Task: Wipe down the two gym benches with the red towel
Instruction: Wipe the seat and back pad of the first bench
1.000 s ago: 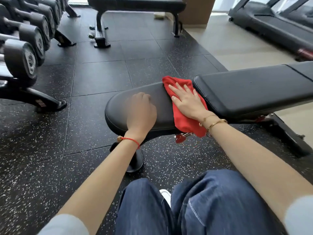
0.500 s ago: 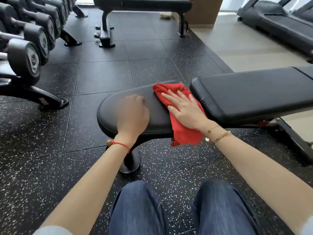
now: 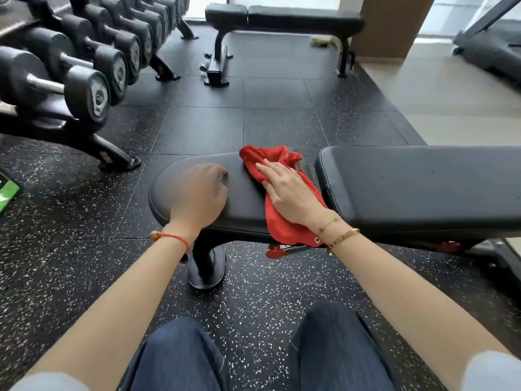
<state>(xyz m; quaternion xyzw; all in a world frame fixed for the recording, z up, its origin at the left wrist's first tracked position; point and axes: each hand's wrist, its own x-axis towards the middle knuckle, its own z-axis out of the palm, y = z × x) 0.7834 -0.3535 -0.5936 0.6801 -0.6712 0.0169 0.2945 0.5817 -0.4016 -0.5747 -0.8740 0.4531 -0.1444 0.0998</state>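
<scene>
A black padded gym bench (image 3: 408, 182) runs across in front of me, with a rounded seat pad on the left and a long back pad on the right. The red towel (image 3: 277, 221) lies over the seat pad near the gap between the pads, and its near end hangs over the front edge. My right hand (image 3: 287, 193) presses flat on the towel with straight fingers. My left hand (image 3: 200, 193) rests on the seat pad to the left, fingers curled under, holding nothing. A second black bench (image 3: 284, 16) stands at the far end of the floor.
A rack of dumbbells (image 3: 84, 66) lines the left side. A treadmill (image 3: 490, 49) stands at the far right on pale flooring. A brown pillar (image 3: 392, 24) rises behind the far bench. The near bench's foot (image 3: 207, 266) rests on speckled rubber floor, and my knees show at the bottom.
My right hand has slid the towel slightly left and away along the seat pad. My left hand stays on the pad. The view has tilted up, showing more of the far bench.
</scene>
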